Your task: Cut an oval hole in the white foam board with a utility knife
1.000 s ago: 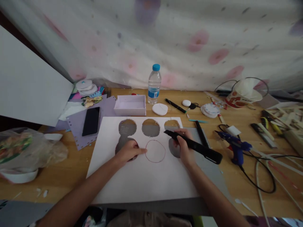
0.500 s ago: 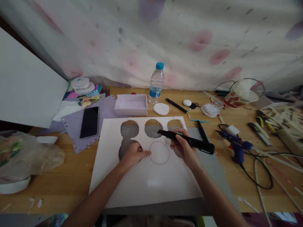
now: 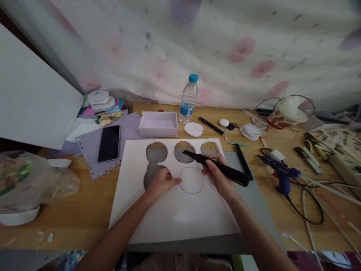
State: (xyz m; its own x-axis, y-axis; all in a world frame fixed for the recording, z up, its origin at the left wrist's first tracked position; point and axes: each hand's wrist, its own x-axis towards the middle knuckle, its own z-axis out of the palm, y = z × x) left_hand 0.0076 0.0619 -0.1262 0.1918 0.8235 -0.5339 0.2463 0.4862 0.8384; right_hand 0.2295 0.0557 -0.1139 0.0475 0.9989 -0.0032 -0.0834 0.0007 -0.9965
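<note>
Swinging left, the cutter (gripped by right hand) nears the uncut circle; left hand lies flat, pinning the board with its five holes cut.

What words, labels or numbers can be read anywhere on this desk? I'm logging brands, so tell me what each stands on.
None can be read.
Water bottle: blue label, print too small.
Red-and-white paper cup: pattern blurred, no legible text.
Round white disc: edge markings too small.
Phone: screen dark.
Black cutter in the right hand: no visible marking.
White sheet: only a drawn circle.
</note>
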